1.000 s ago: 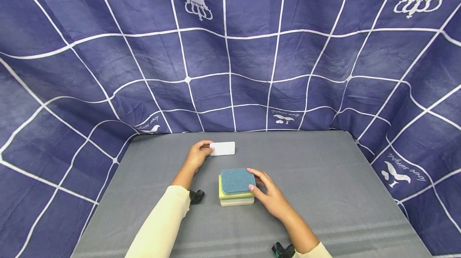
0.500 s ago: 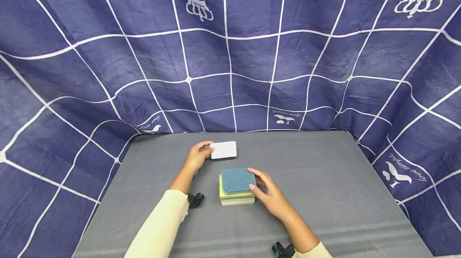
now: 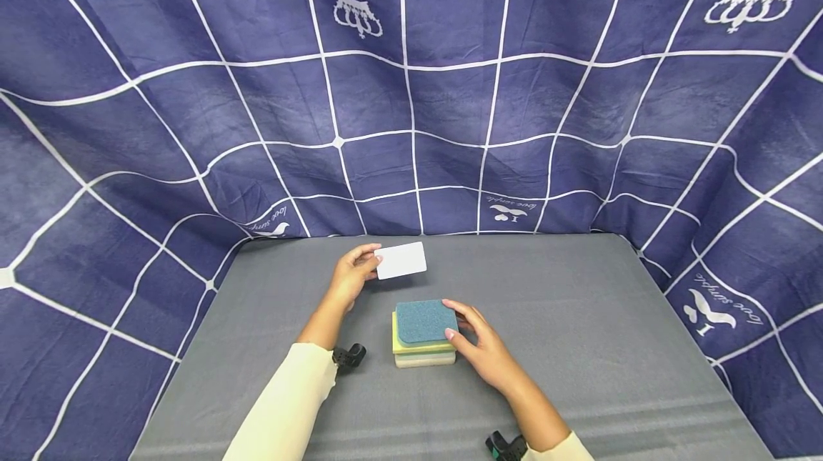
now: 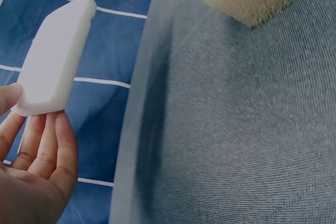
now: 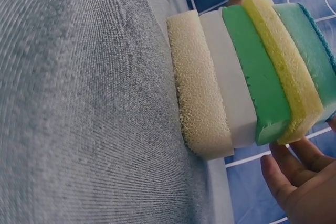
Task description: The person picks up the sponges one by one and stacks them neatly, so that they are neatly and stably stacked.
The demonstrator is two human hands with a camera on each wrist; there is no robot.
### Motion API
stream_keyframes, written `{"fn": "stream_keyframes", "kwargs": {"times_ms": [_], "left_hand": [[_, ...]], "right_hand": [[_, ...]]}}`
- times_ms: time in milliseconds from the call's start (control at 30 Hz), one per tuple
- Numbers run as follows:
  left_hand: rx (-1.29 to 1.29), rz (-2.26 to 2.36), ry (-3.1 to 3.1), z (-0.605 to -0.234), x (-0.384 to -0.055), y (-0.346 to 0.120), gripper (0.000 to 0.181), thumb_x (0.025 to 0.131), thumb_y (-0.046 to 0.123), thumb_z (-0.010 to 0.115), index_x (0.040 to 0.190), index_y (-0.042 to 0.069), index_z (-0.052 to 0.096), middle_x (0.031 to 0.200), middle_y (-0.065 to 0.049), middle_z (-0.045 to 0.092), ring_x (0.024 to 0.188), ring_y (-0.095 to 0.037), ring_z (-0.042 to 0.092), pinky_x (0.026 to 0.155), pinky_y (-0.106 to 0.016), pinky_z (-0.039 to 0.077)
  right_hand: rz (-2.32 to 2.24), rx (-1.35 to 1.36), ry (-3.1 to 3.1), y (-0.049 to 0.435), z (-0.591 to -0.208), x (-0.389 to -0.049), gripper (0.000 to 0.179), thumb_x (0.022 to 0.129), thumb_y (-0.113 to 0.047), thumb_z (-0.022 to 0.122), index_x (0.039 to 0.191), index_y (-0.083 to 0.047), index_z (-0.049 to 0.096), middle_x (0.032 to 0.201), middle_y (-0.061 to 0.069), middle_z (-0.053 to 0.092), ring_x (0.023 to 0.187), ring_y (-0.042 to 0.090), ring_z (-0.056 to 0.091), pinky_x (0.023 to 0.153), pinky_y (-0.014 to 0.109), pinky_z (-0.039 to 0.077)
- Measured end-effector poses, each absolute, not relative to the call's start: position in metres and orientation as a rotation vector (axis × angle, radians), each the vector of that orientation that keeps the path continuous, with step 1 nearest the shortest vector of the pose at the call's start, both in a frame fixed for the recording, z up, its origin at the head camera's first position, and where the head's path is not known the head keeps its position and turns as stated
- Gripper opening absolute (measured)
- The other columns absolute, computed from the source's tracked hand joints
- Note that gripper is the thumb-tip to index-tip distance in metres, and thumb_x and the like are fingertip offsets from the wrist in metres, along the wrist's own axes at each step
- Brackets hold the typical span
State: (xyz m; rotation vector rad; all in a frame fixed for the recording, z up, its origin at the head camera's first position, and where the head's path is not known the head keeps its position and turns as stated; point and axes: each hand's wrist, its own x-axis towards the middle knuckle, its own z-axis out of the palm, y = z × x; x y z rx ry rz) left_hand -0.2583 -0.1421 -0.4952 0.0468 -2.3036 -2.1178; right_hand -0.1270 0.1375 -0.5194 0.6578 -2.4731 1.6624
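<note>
In the head view my left hand (image 3: 352, 274) pinches a white sponge block (image 3: 401, 261) by its left end, thumb on one face and fingers behind. The left wrist view shows this white block (image 4: 55, 51) raised and tilted. A stack of sponges stands on the table, topped by a blue sponge (image 3: 426, 321). Below it come a yellow sponge (image 5: 286, 66), a green block (image 5: 257, 77), a white block (image 5: 228, 77) and a porous cream sponge (image 5: 199, 87) at the base. My right hand (image 3: 487, 354) rests against the stack's right side, thumb and fingertips touching near the top.
A grey cloth covers the table (image 3: 579, 318). Behind and along both sides hangs a dark blue curtain (image 3: 450, 103) with white grid lines. Each wrist wears a black camera, one at the left sleeve (image 3: 289, 397).
My left hand has lifted the white sponge block off the table and tilted it, its right end rising. My right hand and the stack have stayed in place.
</note>
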Motion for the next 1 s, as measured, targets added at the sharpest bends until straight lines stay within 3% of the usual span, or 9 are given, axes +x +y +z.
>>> {"fn": "stream_keyframes", "kwargs": {"times_ms": [233,400,467,633,767,1000], "left_hand": [[0.015,-2.182,-2.231,-0.487,-0.251,-0.142,0.035,0.096,0.01,0.067,0.13,0.001,0.064,0.108,-0.007,0.059,0.086,-0.01,0.065,0.074,-0.029,0.06],[-0.047,-2.252,-2.187,-0.482,-0.241,-0.142,0.038,0.098,0.01,0.063,0.135,0.0,0.06,0.11,-0.007,0.05,0.091,-0.013,0.064,0.075,-0.05,0.062],[-0.072,-2.278,-2.166,-0.48,-0.237,-0.141,0.038,0.099,0.009,0.061,0.135,-0.002,0.06,0.112,-0.008,0.047,0.092,-0.014,0.063,0.074,-0.052,0.061],[-0.106,-2.295,-2.139,-0.476,-0.23,-0.139,0.034,0.099,0.008,0.061,0.131,-0.003,0.062,0.112,-0.009,0.051,0.088,-0.014,0.064,0.068,-0.041,0.063],[-0.138,-2.31,-2.135,-0.474,-0.227,-0.14,0.035,0.097,0.003,0.062,0.131,-0.003,0.061,0.111,-0.012,0.055,0.083,-0.014,0.065,0.071,-0.037,0.063],[-0.204,-2.35,-2.2,-0.466,-0.218,-0.145,0.062,0.085,-0.01,0.069,0.143,0.0,0.05,0.123,-0.014,0.054,0.1,-0.011,0.066,0.079,-0.027,0.06]], "right_hand": [[1.663,0.666,-2.49,0.137,-0.518,-0.127,0.05,0.102,-0.022,0.062,0.149,-0.024,0.048,0.149,0.0,0.05,0.135,0.02,0.052,0.108,0.051,0.046],[1.672,0.665,-2.494,0.138,-0.518,-0.127,0.05,0.102,-0.022,0.062,0.149,-0.026,0.048,0.149,0.0,0.051,0.134,0.021,0.052,0.108,0.053,0.046],[1.669,0.666,-2.49,0.138,-0.518,-0.127,0.049,0.102,-0.022,0.062,0.149,-0.025,0.048,0.149,0.001,0.051,0.135,0.021,0.052,0.108,0.052,0.046],[1.672,0.648,-2.484,0.138,-0.517,-0.127,0.05,0.101,-0.018,0.063,0.148,-0.023,0.049,0.149,0.003,0.051,0.135,0.02,0.052,0.109,0.045,0.047],[1.687,0.639,-2.489,0.138,-0.517,-0.127,0.05,0.101,-0.018,0.063,0.148,-0.023,0.049,0.149,0.002,0.051,0.135,0.02,0.051,0.11,0.044,0.047],[1.67,0.605,-2.509,0.135,-0.515,-0.126,0.051,0.1,-0.013,0.063,0.148,-0.019,0.049,0.149,0.006,0.051,0.133,0.027,0.053,0.109,0.046,0.047]]}}
